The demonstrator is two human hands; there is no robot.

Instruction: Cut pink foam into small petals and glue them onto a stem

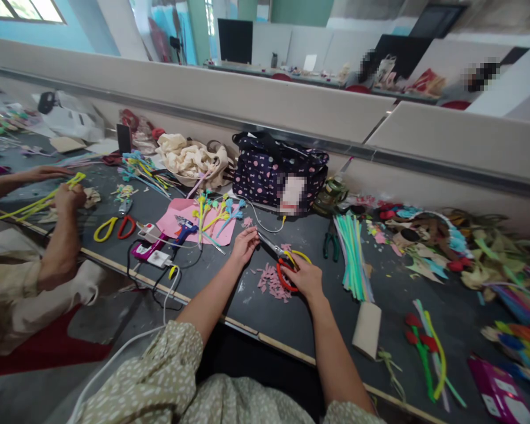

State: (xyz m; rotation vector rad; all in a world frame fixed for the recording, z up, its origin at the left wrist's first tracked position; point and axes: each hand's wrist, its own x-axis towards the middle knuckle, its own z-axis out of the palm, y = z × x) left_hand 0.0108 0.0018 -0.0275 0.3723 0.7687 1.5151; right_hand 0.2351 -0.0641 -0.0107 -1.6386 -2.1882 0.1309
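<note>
My right hand [307,277] is closed on a pair of scissors [282,259] with red and yellow handles, blades pointing left. My left hand [246,242] pinches something small at the blade tips; I cannot make out what it is. Below the hands lies a heap of pink paper scraps [271,282] on the dark table [269,318]. A pink sheet [176,215] with blue and yellow pipe-cleaner flowers [218,215] lies to the left.
A polka-dot bag [274,171] stands behind. A blue glue gun [183,228], a power strip [152,250], spare scissors [115,227], pliers [331,244], green sticks [353,259] and a cardboard tube [367,330] lie around. Another person's hands [68,197] work yellow pipe cleaners at left.
</note>
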